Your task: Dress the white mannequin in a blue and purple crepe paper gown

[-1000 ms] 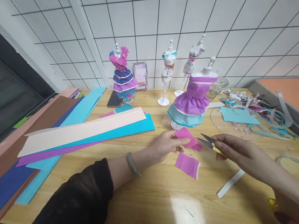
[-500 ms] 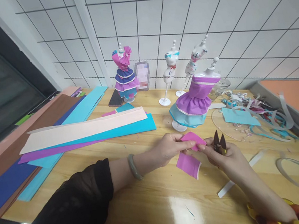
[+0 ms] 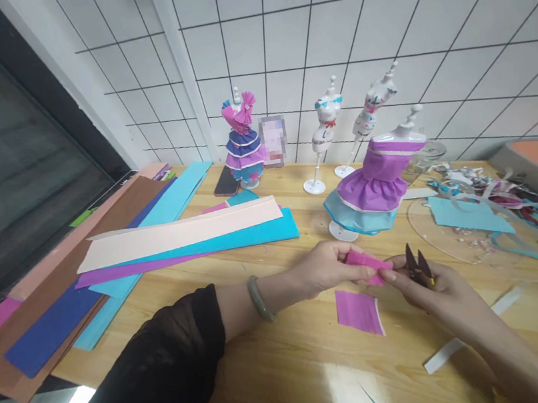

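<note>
My left hand (image 3: 334, 266) pinches one side of a small piece of pink crepe paper (image 3: 365, 264). At its other side my right hand (image 3: 428, 285) grips the paper between thumb and forefinger. That same hand also keeps a pair of scissors (image 3: 418, 264) tucked in the palm, dark pointed blades sticking up and slightly apart; most of the handles are hidden. Just below the hands, a purple crepe paper square (image 3: 358, 312) with a white strip along one edge lies on the table. Behind them stands a mini mannequin in a purple and light-blue paper dress (image 3: 371, 179).
Crepe paper strips (image 3: 183, 234) and larger coloured sheets (image 3: 103, 240) spread over the left side. Another dressed mannequin (image 3: 243, 141), a phone (image 3: 226, 182) and two bare mannequins (image 3: 328, 122) stand or lie near the tiled wall. Ribbons and trimmings (image 3: 490, 195) clutter the right, beside a grey-edged box (image 3: 509, 155).
The camera view has shifted, so the scene sits further right. Both hands still hold the pink paper, which is tilted differently. The purple square below them now lies clear of the fingers.
</note>
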The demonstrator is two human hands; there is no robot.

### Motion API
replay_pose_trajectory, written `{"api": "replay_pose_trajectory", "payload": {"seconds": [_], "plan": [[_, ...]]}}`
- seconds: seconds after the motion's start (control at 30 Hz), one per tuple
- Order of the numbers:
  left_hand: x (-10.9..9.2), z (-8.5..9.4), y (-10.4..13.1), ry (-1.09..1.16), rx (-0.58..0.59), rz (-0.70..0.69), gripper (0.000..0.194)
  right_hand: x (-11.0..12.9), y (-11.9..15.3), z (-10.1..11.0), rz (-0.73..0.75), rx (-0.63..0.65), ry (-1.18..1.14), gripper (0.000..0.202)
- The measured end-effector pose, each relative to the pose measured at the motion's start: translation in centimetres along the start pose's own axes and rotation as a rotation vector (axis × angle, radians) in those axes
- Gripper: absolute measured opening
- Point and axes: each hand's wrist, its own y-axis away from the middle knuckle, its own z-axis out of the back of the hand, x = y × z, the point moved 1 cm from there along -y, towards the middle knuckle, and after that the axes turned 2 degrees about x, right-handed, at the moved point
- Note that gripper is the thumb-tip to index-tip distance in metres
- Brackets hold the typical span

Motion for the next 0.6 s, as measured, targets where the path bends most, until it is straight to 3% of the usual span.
{"api": "replay_pose_trajectory", "payload": {"seconds": [0.13, 0.27, 0.4, 0.6], "plan": [[-0.5, -0.5, 0.2, 0.005, -0.075, 0.093, 0.041, 0.3, -0.1, -0.2, -0.002, -0.005, -0.023, 0.039], [-1.1, -0.9, 0.4, 0.005, -0.078, 0.127, 0.046, 0.5, -0.1, -0.2, -0.020, 0.038, -0.083, 0.045], [-1.2, -0.5, 0.2, 0.030, -0.137, 0.052, 0.047, 0.7, 0.2, -0.4, 0.003, 0.095, -0.192, 0.050], [-1.0, 0.1, -0.2, 0.118, -0.175, -0.046, 0.041, 1.4, 0.4, -1.1, 0.006, 0.138, -0.157, 0.047]]}}
